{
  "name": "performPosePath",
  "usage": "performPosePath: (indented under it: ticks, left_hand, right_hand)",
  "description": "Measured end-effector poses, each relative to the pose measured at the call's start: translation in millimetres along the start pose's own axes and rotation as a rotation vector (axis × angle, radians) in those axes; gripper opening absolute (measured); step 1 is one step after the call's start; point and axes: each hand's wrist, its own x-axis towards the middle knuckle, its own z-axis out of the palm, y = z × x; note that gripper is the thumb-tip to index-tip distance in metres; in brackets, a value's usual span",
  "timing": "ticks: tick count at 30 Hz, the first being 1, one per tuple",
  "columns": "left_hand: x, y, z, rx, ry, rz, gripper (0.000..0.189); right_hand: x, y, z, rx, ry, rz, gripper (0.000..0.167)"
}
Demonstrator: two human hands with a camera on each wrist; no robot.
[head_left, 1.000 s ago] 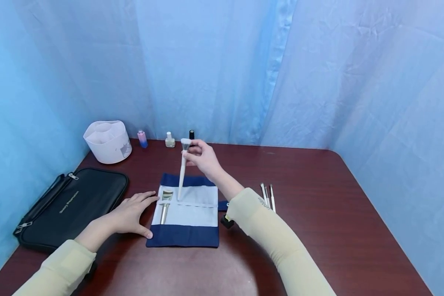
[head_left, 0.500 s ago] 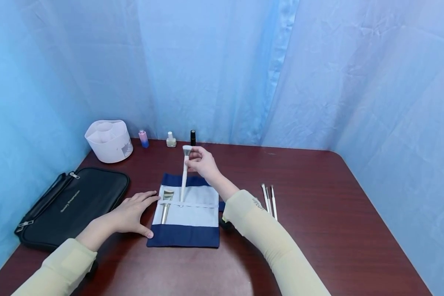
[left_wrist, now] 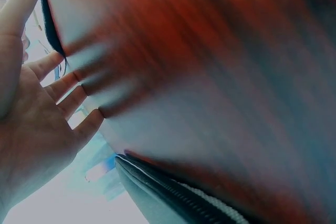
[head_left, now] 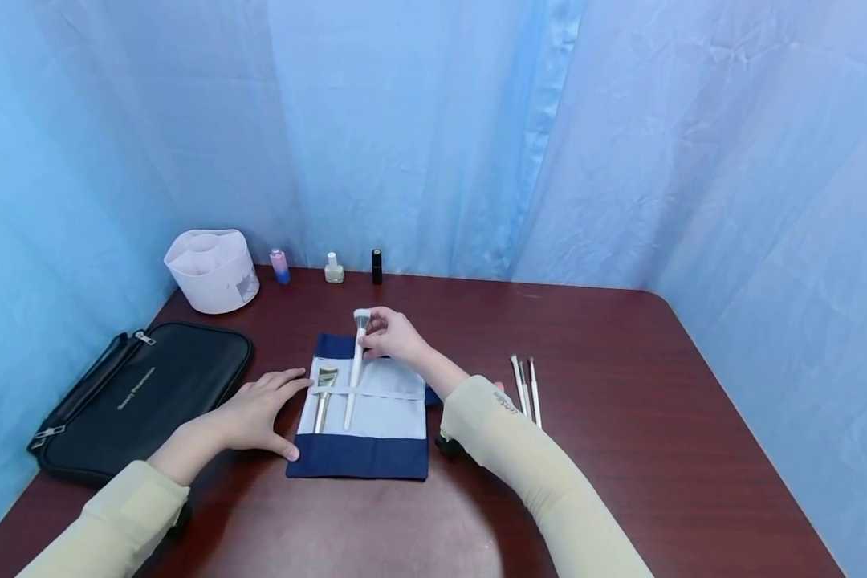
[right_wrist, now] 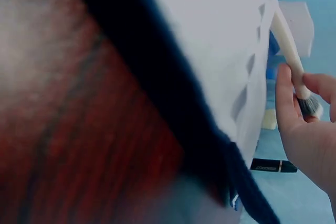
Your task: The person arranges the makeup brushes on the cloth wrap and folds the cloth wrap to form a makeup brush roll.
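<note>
A navy brush roll with a pale lining (head_left: 390, 413) lies unfolded on the table. My right hand (head_left: 396, 335) pinches a white-handled makeup brush (head_left: 356, 365) near its bristle end; the handle passes under the roll's white elastic band (head_left: 397, 393). In the right wrist view, thumb and fingers close round the brush (right_wrist: 286, 38) just below its bristles. Left of it, a flat makeup brush with a metallic handle (head_left: 322, 405) sits under the same band. My left hand (head_left: 256, 413) rests with spread fingers at the roll's left edge; the left wrist view shows its fingers straight (left_wrist: 73, 100).
A black zipped case (head_left: 144, 401) lies at the left, near a white divided holder (head_left: 213, 273). Along the back edge stand a pink-blue bottle (head_left: 279, 266), a nail polish bottle (head_left: 334, 269) and a black tube (head_left: 377, 266). Several slim brushes (head_left: 526, 389) lie right of the roll.
My right hand has moved down toward me, and the white brush has slid further under the elastic band, its handle end now below it. My left hand stays in place.
</note>
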Motion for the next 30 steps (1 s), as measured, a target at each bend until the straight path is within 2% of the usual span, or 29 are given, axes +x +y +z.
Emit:
performPosePath:
  ticks: [2,6,12,17,20,24,30]
  left_hand:
    - [0.5,0.1,-0.3,-0.004,-0.002,-0.003,0.107]
    - [1.7,-1.5,1.3,-0.001,-0.001,0.0,0.108]
    - [2.5,-2.8,3.0,-0.001,0.002,0.004,0.108]
    - [2.3,-1.8,1.9,-0.005,-0.002,0.006,0.107]
    - [2.2,-1.7,2.0,-0.003,-0.002,0.009,0.107]
    - [2.0,-2.3,2.7,-0.002,0.0,0.014,0.107]
    - [0.7,-3.0,2.8,-0.005,0.011,0.01,0.108]
  right_hand:
    - [-1.7,1,1,-0.025,-0.027,0.027,0.044]
    - [-6.4,5,3,-0.145,-0.08,0.04,0.043]
    - [-13.8,8,3,-0.363,-0.172,-0.01,0.046]
    - [-15.8,8,4,-0.501,-0.216,-0.062,0.039]
    - [-16.3,9,4,-0.511,-0.222,-0.07,0.037]
    - [-19.1,5,1,-0.5,-0.209,-0.072,0.042]
    - [-27.6,-10,-14,-0.467,-0.192,-0.101,0.048]
